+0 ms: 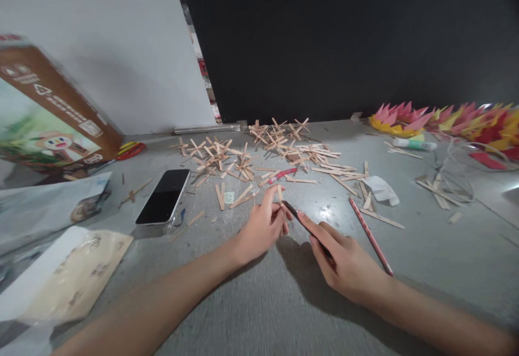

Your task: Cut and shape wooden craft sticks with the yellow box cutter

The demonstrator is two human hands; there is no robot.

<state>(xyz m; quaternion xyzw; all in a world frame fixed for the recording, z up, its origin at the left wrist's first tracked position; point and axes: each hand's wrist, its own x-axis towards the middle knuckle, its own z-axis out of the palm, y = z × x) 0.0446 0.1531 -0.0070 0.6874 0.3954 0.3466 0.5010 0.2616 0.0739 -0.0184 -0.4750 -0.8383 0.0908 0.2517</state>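
Observation:
My left hand (263, 225) rests on the grey table (259, 302) and pinches a short wooden stick (279, 193) upright between thumb and fingers. My right hand (343, 261) grips a thin dark tool (298, 216), perhaps a small knife, whose tip touches the base of the stick. Just beyond both hands lie loose wooden sticks (243, 196) and a heap of crossed stick pieces (279, 140).
A phone (164, 196) lies face up to the left. A red pencil (371, 236) sits right of my right hand. A brown box (48, 113) and plastic bags (60, 275) are at left; coloured paper flames (446, 121), a glue stick (413, 143) and wire at right.

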